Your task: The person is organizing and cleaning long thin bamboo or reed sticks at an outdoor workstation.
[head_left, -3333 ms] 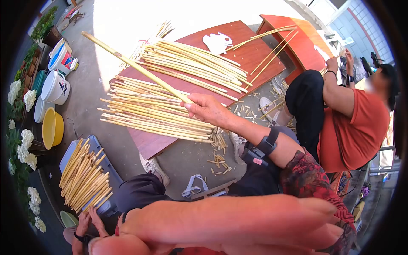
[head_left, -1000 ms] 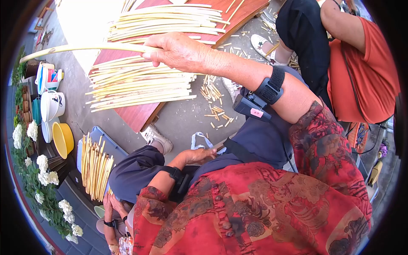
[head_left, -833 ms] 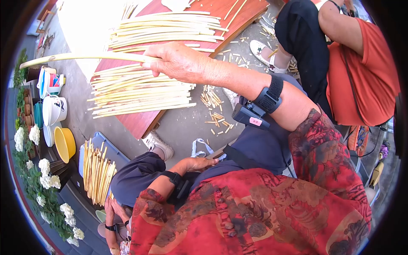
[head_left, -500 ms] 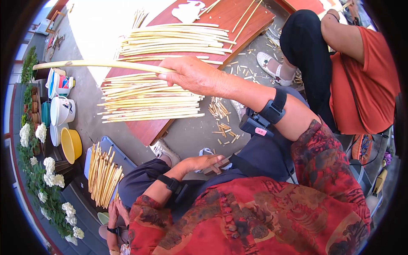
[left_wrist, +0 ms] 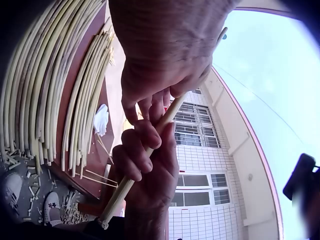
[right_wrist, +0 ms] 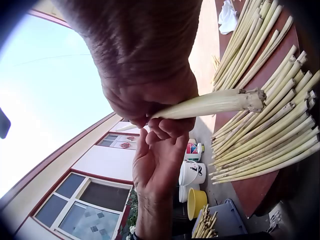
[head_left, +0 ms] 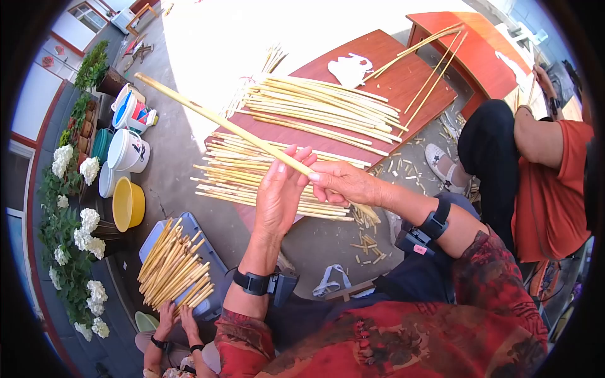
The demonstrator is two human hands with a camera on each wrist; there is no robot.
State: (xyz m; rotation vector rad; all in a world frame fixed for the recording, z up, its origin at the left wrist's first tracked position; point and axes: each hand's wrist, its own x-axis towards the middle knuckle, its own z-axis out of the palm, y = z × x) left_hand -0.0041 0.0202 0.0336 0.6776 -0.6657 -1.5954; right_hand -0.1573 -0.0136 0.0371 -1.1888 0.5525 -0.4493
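Observation:
A long pale-yellow stalk slants across the head view, its thin end pointing far left. My right hand grips it near its thick end, thumb along the top and fingers curled round it. That knobby butt sticks out past the hand in the right wrist view. My left hand is raised palm-up beside the right, its straight fingers lying against the stalk's underside. From the left wrist, the stalk runs between both hands, with the right hand's curled fingers around it.
Rows of similar stalks lie on a low red-brown board. Cut stubs litter the ground. At left, a blue-grey tray holds short sticks beside a yellow basin and white buckets. Another person sits at right; other hands touch the tray's sticks.
My left hand has risen from my lap to the stalk. The right hand, still gripping the stalk, now sits lower and further right in the view, which has tilted up.

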